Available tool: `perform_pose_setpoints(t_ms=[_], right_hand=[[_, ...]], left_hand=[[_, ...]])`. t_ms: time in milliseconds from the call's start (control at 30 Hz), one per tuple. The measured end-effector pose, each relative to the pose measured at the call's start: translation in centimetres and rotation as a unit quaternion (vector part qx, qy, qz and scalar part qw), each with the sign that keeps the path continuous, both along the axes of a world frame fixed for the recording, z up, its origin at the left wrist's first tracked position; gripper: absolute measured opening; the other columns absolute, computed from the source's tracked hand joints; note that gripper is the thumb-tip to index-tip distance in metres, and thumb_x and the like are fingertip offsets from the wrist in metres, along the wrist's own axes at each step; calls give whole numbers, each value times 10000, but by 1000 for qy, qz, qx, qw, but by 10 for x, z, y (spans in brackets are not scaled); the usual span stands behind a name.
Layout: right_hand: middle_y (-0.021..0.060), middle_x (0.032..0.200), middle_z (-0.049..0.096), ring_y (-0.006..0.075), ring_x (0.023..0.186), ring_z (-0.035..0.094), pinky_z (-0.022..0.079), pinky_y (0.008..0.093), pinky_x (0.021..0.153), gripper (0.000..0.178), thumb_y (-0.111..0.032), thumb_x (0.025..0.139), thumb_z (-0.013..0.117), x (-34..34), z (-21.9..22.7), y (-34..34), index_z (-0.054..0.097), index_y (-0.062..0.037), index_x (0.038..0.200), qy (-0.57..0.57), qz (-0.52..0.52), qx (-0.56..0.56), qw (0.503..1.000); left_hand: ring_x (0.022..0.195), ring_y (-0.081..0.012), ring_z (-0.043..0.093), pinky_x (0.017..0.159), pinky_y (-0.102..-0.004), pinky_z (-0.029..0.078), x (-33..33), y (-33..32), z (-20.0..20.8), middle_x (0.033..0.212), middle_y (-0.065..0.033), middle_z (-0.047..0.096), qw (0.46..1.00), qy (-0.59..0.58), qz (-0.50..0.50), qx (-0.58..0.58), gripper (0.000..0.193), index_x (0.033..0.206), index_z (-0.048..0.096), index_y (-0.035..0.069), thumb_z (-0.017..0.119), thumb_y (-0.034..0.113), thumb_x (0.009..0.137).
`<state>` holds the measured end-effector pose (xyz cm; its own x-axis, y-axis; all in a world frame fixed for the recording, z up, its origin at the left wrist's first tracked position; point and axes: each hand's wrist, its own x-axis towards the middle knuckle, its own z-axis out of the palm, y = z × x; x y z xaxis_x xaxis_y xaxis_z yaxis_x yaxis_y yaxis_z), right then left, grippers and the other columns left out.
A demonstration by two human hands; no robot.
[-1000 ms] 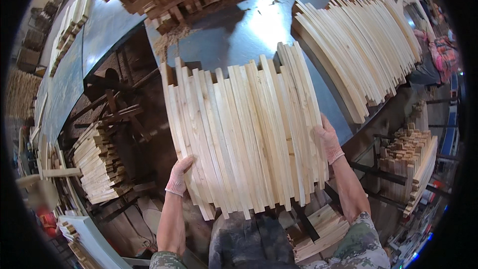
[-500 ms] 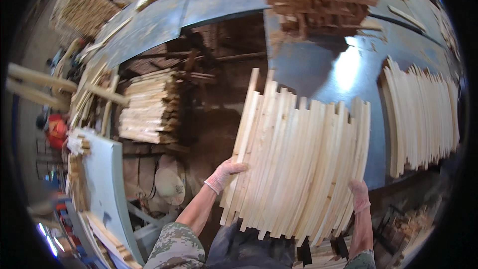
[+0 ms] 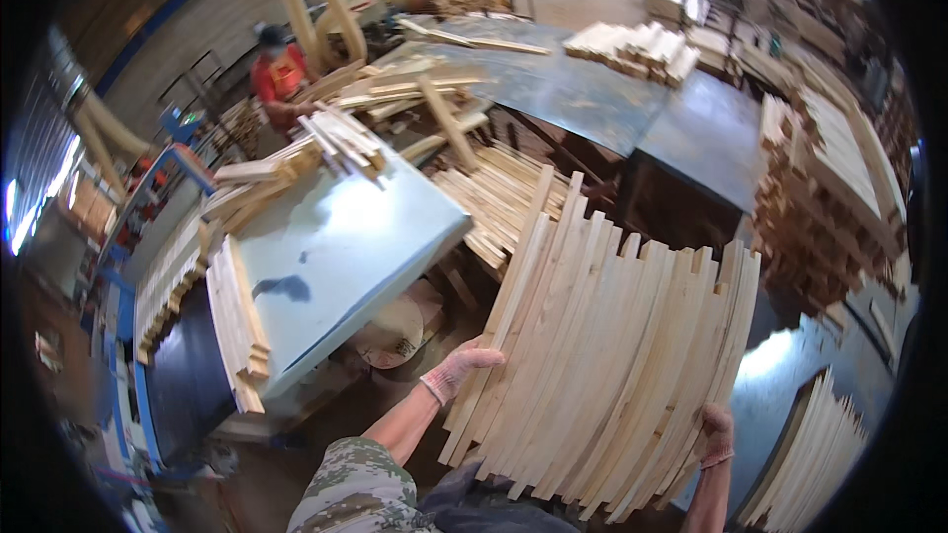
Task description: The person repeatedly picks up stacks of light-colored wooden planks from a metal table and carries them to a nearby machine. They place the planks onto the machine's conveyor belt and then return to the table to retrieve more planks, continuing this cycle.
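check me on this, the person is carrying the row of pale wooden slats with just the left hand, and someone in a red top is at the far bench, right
Not quite. The head view shows both hands on the row of pale wooden slats: the left hand grips one side and the right hand the other. The person in a red top is indeed at the far bench.

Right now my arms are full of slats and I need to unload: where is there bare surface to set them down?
The pale blue table top is bare between the stacked strips along its left edge and the offcut heap at its far end. The dark table behind is partly bare. Below, the slat pile crowds the gap.
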<state>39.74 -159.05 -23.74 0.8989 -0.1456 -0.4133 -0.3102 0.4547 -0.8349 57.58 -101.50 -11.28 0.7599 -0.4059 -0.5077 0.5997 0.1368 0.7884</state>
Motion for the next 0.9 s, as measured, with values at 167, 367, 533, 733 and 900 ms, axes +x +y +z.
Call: perform_pose_setpoints(t_ms=[167, 367, 533, 733, 900], right_hand=[[65, 1007, 720, 173, 901, 675, 526, 317, 739, 478, -145, 795, 693, 115, 93, 148, 665, 58, 1227, -54, 81, -14, 995], [78, 1058, 702, 198, 939, 684, 567, 356, 863, 508, -116, 799, 683, 210, 142, 315, 646, 47, 1279, -47, 264, 2, 964], [128, 1168, 722, 247, 1059, 712, 583, 409, 1012, 568, -150, 835, 788, 240, 192, 443, 625, 40, 1345, -3, 318, 25, 948], [191, 1275, 703, 303, 1073, 735, 622, 487, 989, 653, -123, 846, 811, 285, 174, 472, 572, 47, 1428, 66, 378, 2, 923], [212, 1267, 702, 326, 1105, 735, 625, 511, 999, 624, -89, 854, 793, 303, 159, 466, 568, 59, 1417, 66, 379, 31, 922]], left_hand=[[1141, -181, 683, 1071, -358, 501, -39, 144, 1, 1271, -83, 738, 992, -6, 126, 12, 553, 1358, 696, 19, 776, 261, 867], [1038, -214, 732, 951, -392, 599, -111, 278, 36, 1143, -95, 758, 949, 11, 311, -48, 378, 1185, 732, 13, 773, 200, 859], [1009, -239, 751, 921, -411, 630, -142, 356, 30, 1107, -107, 760, 928, 29, 367, -53, 421, 1163, 726, 5, 820, 281, 860], [1113, -216, 708, 986, -386, 583, -131, 384, 17, 1208, -96, 726, 919, 31, 393, 31, 557, 1312, 677, 9, 802, 372, 908], [1181, -209, 679, 1038, -383, 549, -106, 387, 35, 1284, -93, 705, 928, 0, 370, 39, 594, 1402, 642, 18, 740, 434, 989]])
